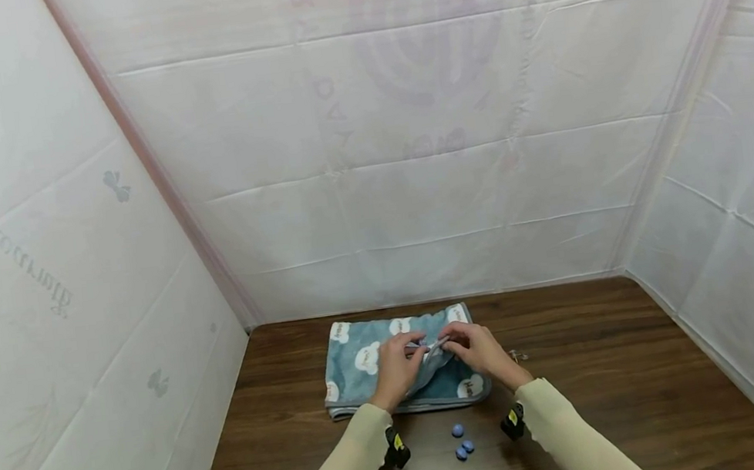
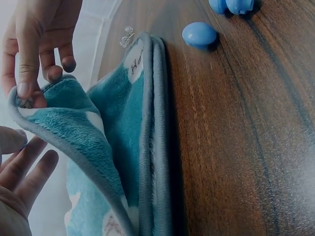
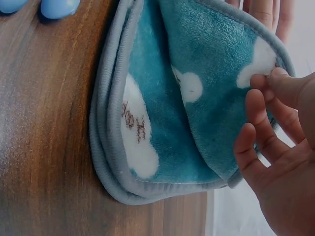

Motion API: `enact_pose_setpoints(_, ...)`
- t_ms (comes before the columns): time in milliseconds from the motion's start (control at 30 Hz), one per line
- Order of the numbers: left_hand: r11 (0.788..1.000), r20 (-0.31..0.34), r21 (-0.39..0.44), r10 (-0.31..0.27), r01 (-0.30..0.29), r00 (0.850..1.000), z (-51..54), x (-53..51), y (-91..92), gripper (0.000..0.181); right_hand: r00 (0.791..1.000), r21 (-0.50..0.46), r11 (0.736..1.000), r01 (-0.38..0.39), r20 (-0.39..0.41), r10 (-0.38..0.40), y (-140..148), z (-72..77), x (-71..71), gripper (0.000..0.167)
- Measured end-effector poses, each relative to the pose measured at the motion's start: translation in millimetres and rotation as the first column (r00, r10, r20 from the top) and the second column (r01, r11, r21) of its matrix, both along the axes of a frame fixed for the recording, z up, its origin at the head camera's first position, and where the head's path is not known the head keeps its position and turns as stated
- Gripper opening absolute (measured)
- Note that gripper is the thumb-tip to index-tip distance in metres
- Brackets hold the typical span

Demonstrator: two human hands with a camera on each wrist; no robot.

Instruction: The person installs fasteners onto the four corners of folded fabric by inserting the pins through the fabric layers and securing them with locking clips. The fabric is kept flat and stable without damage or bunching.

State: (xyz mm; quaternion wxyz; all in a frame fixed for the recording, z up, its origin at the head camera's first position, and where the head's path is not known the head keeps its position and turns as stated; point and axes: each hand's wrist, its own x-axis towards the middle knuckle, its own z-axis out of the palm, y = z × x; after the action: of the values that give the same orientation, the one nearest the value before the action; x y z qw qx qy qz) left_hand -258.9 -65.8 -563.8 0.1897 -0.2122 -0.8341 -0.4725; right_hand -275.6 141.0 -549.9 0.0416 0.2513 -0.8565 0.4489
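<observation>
A folded teal blanket (image 1: 355,346) with white cloud patches and grey edging lies on the table, its near right corner lifted and folded back. My right hand (image 1: 477,348) pinches that lifted corner between thumb and index finger. In the left wrist view, a small clear piece (image 2: 24,102) shows at those fingertips. My left hand (image 1: 398,368) is opposite, at the other side of the raised edge. Its thumb and index finger pinch a small blue piece (image 1: 421,345), mostly hidden by the fingers. Several blue round caps (image 1: 457,430) lie on the table nearer me.
Small clear pieces (image 2: 127,37) lie on the wooden table (image 1: 589,381) just right of the blanket. White fabric walls (image 1: 417,215) rise behind the table and along both sides. A black wrist camera (image 1: 396,448) is strapped on each sleeve.
</observation>
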Motion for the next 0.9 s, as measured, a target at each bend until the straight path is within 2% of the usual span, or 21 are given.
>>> enact_pose_setpoints(367, 1.0, 0.043, -0.001, -0.023, 0.023, 0.999, 4.7, 0.1, 1.4, 0.021, 0.999, 0.044, 0.999, -0.019, -0.032, 0.02, -1.0, 1.7, 1.0, 0.012)
enact_pose_setpoints(900, 0.999, 0.028, -0.001, -0.053, 0.053, 0.998, 2.6, 1.7, 0.7, 0.022, 0.999, 0.051, 0.999, -0.015, -0.044, 0.017, -1.1, -1.7, 0.8, 0.01)
